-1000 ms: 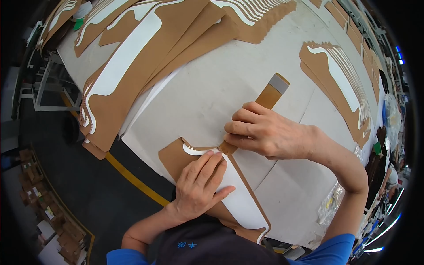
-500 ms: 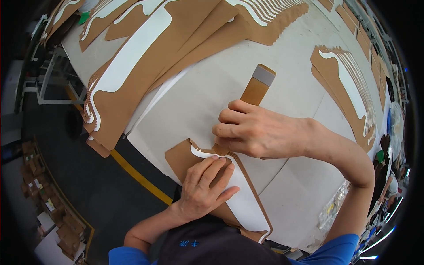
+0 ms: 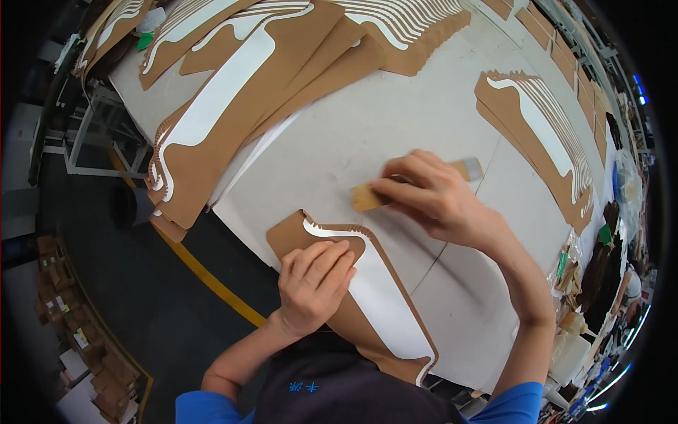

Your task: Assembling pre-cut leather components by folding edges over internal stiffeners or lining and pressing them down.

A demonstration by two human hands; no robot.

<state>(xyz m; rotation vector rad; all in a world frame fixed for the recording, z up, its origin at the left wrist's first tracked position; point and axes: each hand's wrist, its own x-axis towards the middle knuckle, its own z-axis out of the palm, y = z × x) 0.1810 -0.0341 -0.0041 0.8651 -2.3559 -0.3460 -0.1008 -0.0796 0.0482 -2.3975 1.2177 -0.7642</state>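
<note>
My left hand [image 3: 316, 284] lies on a brown sheet piece [image 3: 284, 237] at the table's near edge, fingers side by side and fairly straight, pressing it down. A white, curved strip [image 3: 385, 304] runs along that piece, and its far edge [image 3: 346, 230] is cut into small notches. Raised beyond the piece and to its right, my right hand [image 3: 434, 194] is closed round a flat, yellowish-brown bar [image 3: 367, 198] with a grey band at its far end. Hand and bar are slightly blurred, and the bar's middle is hidden by the fingers. The bar is apart from the piece.
Large brown pieces with white strips [image 3: 212, 99] lie stacked and overlapping at the far left. Another fanned stack [image 3: 544, 134] is on the right of the pale table [image 3: 332, 152]. Plastic bags and clutter [image 3: 572, 339] line the right side. A yellow floor line [image 3: 219, 288] runs at left.
My right hand has lifted the bar off the notched edge, moved it right and away, and turned it more level. My left hand's fingers have drawn closer together and back slightly.
</note>
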